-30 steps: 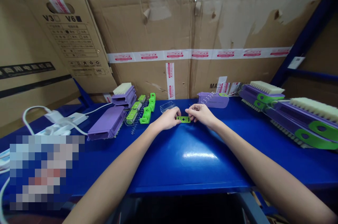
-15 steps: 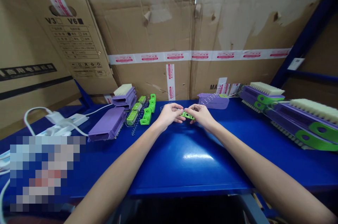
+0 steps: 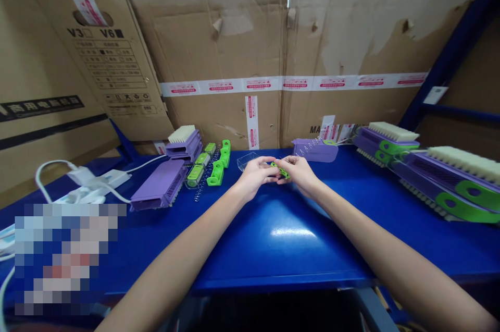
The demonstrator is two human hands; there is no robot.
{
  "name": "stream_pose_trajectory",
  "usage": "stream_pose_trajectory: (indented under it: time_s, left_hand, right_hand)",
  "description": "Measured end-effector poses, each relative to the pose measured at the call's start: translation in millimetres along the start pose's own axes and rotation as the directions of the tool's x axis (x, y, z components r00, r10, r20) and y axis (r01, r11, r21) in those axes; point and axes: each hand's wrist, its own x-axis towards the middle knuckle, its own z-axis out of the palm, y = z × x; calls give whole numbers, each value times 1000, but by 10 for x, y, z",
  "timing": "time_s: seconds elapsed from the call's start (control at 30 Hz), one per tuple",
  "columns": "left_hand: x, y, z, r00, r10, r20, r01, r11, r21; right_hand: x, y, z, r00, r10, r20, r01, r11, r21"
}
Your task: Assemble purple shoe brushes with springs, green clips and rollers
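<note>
My left hand [image 3: 257, 175] and my right hand [image 3: 297, 173] meet over the middle of the blue table. Between their fingertips they pinch a small green plastic part [image 3: 280, 169], much of which the fingers cover. A thin coiled wire [image 3: 310, 145] rises behind my right hand; whether it joins the green part is hidden. Just beyond my left hand lies a clear plastic case [image 3: 245, 159]. Behind my right hand rests a purple brush body [image 3: 318, 151] with a green end.
To the left stand purple brush bodies [image 3: 158, 181], green plastic clips [image 3: 216, 173], clear-cased green pieces [image 3: 195, 174] and a long spring [image 3: 202, 178]. White plugs and cables [image 3: 84, 178] lie farther left. Purple-and-green brushes [image 3: 461, 181] line the right. Cardboard [image 3: 226, 50] walls the back.
The green part has tilted and turned between my fingers. My left hand has shifted slightly right, closer to my right hand, uncovering more of the clear case.
</note>
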Motion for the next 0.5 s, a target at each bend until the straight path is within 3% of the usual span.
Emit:
stream_pose_trajectory:
  time_s: [0.33,0.5]
  left_hand:
    - [29,-10,-29,999,42,-18,-42,999,-26]
    - [29,-15,20,991,38,-132,-36,999,13]
  right_hand:
    - [-7,-17,-10,999,28,44,-32,996,88]
    - [11,25,10,999,-36,4,36,999,-1]
